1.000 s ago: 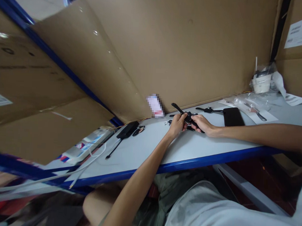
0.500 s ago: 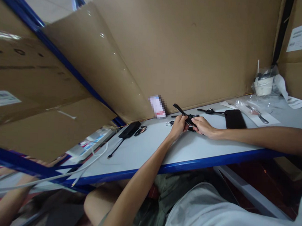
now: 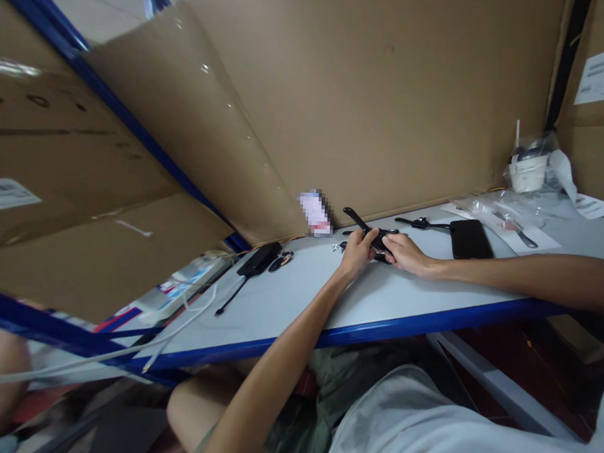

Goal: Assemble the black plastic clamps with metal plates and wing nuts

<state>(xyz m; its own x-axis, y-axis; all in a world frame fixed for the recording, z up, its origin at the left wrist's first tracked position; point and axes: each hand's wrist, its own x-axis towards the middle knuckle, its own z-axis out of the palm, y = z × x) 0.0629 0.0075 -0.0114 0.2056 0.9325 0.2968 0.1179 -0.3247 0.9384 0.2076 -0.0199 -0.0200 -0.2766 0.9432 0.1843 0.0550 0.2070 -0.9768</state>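
Note:
A black wristwatch point(image 3: 356, 219) is held between my two hands just above the table, its strap sticking up to the left. My left hand point(image 3: 355, 253) is closed on the watch's left side, thumb on top. From the right, my right hand point(image 3: 405, 253) pinches its other side near the case; the fingers partly hide the case. Small shiny metal pieces point(image 3: 339, 246) lie beside my left hand. Right of my hands, another black strapped item point(image 3: 421, 223), much like a watch, lies near a dark phone point(image 3: 470, 239).
A phone with a blurred screen point(image 3: 314, 214) leans on the cardboard wall point(image 3: 367, 109). On the left are a black box with a short cable point(image 3: 260, 261), a dark oval item point(image 3: 281, 261) and a white cable point(image 3: 193, 310). Plastic bags and a cup point(image 3: 528, 172) stand back right.
Both hands keep hold of the watch, which has tilted slightly. At the lower left, another person's arm has shifted.

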